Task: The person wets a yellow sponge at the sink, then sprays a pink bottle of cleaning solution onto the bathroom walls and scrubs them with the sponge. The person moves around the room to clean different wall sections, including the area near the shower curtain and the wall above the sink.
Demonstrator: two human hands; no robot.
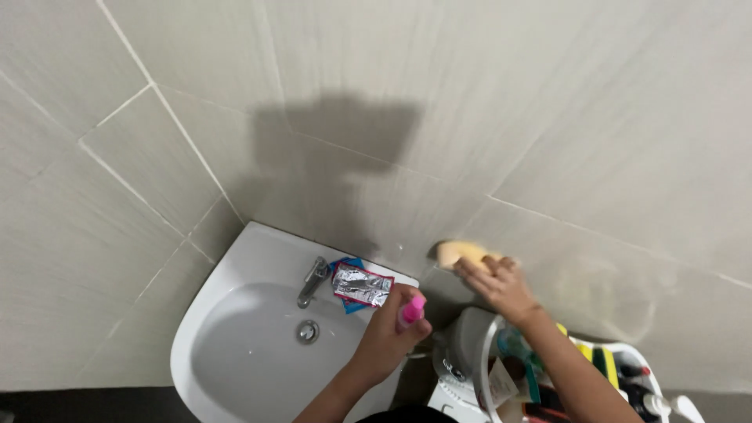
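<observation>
My right hand (pixel 501 283) presses a yellow sponge (pixel 458 252) flat against the grey tiled wall (pixel 548 141), to the right of the sink. My left hand (pixel 388 333) is closed around a spray bottle with a pink nozzle (pixel 412 310), held over the sink's right rim and pointing up toward the wall. Most of the bottle is hidden inside the hand. The wall patch right of the sponge looks wet and smeared.
A white wall-hung sink (pixel 235 266) with a chrome tap (pixel 313 280) and drain (pixel 307 331) sits at lower left. Silver and blue sachets (pixel 360 285) lie on its back ledge. A white caddy (pixel 627 352) with bottles and sponges and a white bucket (pixel 470 345) stand at lower right.
</observation>
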